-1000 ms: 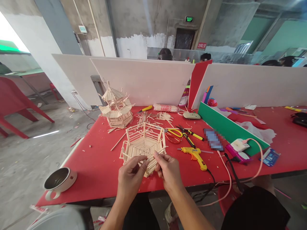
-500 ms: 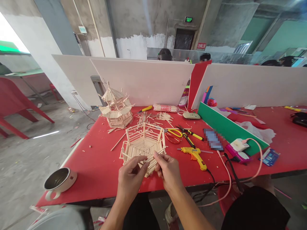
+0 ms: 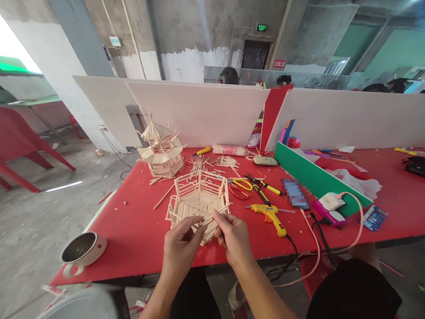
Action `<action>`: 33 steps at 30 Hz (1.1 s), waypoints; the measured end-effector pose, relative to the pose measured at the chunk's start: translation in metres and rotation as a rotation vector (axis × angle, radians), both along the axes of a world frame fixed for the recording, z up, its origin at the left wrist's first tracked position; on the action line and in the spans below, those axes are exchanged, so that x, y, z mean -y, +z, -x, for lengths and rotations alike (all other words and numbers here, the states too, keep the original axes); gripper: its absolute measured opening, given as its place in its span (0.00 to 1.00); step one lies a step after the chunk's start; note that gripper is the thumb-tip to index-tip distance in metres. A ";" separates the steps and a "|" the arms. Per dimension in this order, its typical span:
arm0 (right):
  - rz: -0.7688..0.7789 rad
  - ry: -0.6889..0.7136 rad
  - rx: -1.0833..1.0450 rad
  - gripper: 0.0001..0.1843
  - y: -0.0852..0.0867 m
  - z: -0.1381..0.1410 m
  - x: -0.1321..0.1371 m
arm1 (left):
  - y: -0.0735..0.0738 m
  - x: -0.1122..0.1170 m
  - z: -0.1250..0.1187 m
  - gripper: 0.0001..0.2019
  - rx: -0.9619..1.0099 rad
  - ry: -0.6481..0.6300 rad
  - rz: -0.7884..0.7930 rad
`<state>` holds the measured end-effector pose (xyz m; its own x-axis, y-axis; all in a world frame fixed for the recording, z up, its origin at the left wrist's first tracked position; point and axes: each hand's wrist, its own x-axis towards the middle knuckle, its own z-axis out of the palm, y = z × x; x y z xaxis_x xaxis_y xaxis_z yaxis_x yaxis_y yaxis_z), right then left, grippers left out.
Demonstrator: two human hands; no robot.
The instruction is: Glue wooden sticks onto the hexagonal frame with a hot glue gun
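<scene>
A many-sided frame of thin wooden sticks (image 3: 191, 201), with a slatted floor and low railings, sits at the table's front edge. Over its near side, my left hand (image 3: 183, 239) pinches a thin wooden stick between thumb and fingertips. My right hand (image 3: 234, 237) is closed at the frame's near right side, its thumb pressed on a stick of the railing. The fingertips partly hide where the sticks meet. Behind the frame, to the left, stands a tiered pagoda model (image 3: 161, 148) of the same sticks.
Right of the frame lie a yellow glue gun (image 3: 270, 215), pliers (image 3: 242, 184), cutters (image 3: 260, 192) and a phone (image 3: 295, 193). Loose sticks (image 3: 227, 162) are scattered behind. A mug (image 3: 83, 252) stands at the front left corner. White boards (image 3: 199, 113) and a green divider (image 3: 318, 177) border the table.
</scene>
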<state>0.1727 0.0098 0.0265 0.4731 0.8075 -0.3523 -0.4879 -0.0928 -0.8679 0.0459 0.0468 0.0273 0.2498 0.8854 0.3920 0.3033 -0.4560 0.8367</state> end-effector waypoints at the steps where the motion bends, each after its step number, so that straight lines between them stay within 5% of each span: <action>1: 0.001 0.001 0.001 0.26 0.000 0.000 0.000 | 0.000 0.000 0.000 0.08 -0.001 0.003 0.001; 33: -0.023 -0.004 -0.003 0.25 -0.001 0.000 0.000 | -0.006 0.004 0.004 0.12 -0.016 -0.094 0.044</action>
<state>0.1726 0.0103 0.0255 0.4757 0.8134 -0.3349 -0.4907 -0.0706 -0.8685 0.0423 0.0433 0.0214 0.3385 0.8740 0.3486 0.2746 -0.4461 0.8518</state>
